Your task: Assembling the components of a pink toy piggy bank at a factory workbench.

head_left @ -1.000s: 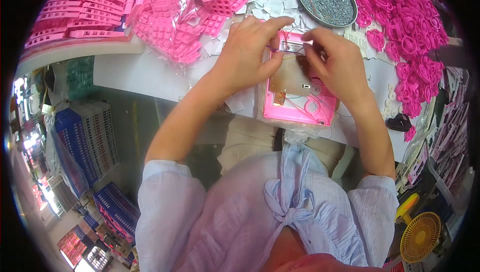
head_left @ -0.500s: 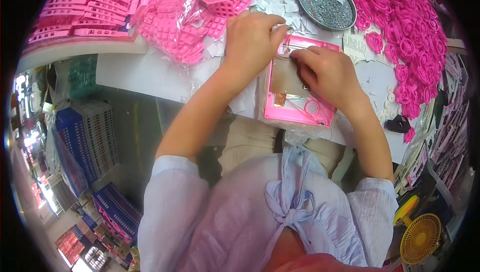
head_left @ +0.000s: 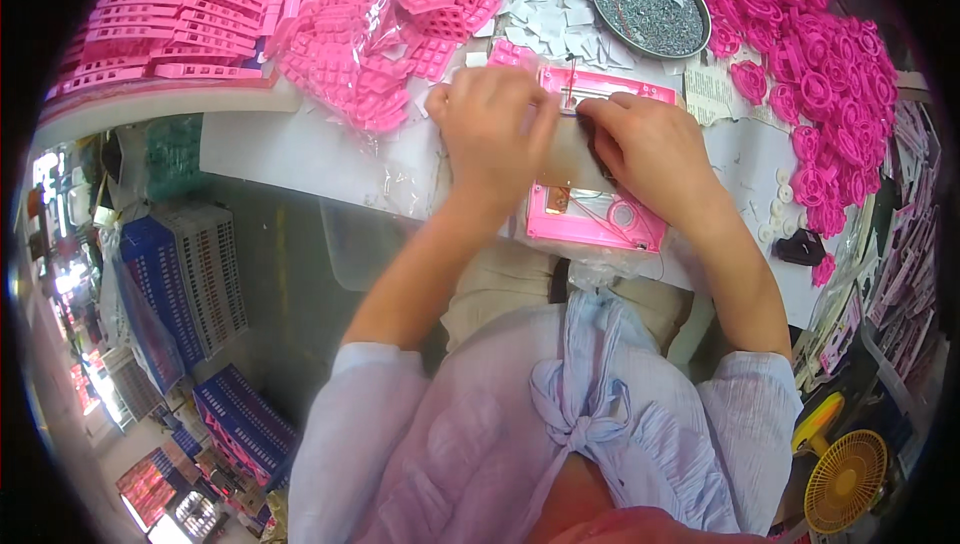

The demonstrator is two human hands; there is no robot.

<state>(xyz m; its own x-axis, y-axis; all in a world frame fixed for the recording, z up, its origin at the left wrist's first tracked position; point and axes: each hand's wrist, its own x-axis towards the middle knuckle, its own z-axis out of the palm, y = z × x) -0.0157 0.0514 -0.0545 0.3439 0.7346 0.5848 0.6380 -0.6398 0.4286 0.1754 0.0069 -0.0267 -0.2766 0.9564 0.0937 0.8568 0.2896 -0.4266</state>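
Observation:
In front of me lies an open pink plastic casing (head_left: pixel 600 233) with a flat greyish plate (head_left: pixel 574 157), thin wires and a round ring moulding inside. My left hand (head_left: pixel 495 129) is over the casing's left edge, its fingers curled and partly smeared by motion; whatever it may hold is hidden. At the upper right of the plate, my right hand (head_left: pixel 652 149) is closed, its fingertips drawn together close to the wires. What they pinch is too small to name. A dark reddish thin piece (head_left: pixel 571 79) stands up at the casing's far end.
Pink keypad-like parts (head_left: pixel 345 74) in clear plastic and stacked pink strips (head_left: pixel 175 14) fill the left. White paper pieces (head_left: pixel 545 9) lie beyond the casing, beside a round tin of small screws (head_left: pixel 650 9). Pink rings (head_left: pixel 830 94) heap at right, near a small black object (head_left: pixel 800 247).
My left hand has drawn back from the casing's far end, nearer to me, uncovering a pink keypad piece and the upright thin piece. My right hand stays almost in place.

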